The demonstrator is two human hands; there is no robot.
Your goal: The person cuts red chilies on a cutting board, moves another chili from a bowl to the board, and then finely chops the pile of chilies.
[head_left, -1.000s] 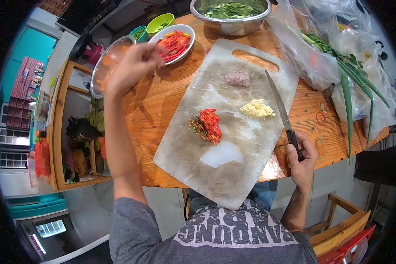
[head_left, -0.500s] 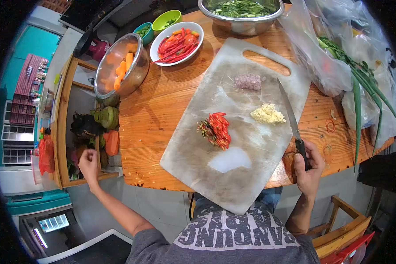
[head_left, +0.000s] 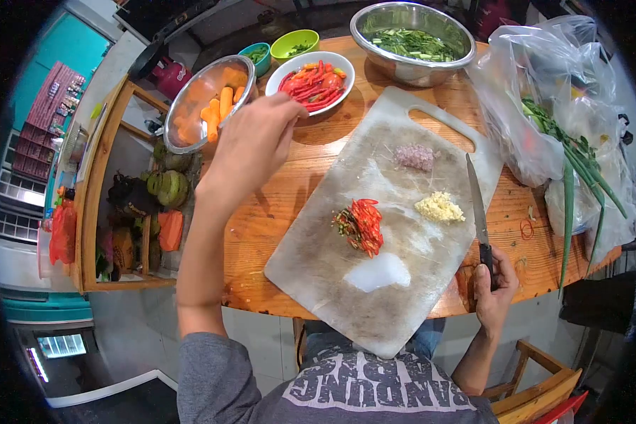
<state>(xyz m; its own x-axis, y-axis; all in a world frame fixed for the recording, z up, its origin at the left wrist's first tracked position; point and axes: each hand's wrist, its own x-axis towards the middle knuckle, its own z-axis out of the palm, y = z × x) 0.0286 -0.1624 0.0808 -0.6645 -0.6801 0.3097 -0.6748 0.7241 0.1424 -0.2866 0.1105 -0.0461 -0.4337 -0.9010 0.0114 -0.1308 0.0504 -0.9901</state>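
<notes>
My right hand (head_left: pixel 496 286) is closed around the black handle of a kitchen knife (head_left: pixel 478 205), whose blade lies along the right side of the cutting board (head_left: pixel 311 261). My left hand (head_left: pixel 254 141) is over the table at the near edge of a white bowl (head_left: pixel 312 60) of red chillies (head_left: pixel 316 88). Its fingers are bent and partly hidden, with nothing visible in them. On the board are sliced red chillies (head_left: pixel 362 226), minced garlic (head_left: pixel 439 207), chopped purple shallot (head_left: pixel 415 157) and a whitish translucent piece (head_left: pixel 378 273).
A clear-sided bowl of carrots (head_left: pixel 218 113) stands at left, beside small teal (head_left: pixel 260 62) and green (head_left: pixel 295 44) bowls. A steel bowl (head_left: pixel 413 67) of cut greens is at the back. Plastic bags (head_left: pixel 523 106) and spring onions (head_left: pixel 579 162) lie at right.
My left hand has moved from beside the left shelf up and right to the chilli bowl. The view has shifted slightly; my right hand keeps its hold on the knife.
</notes>
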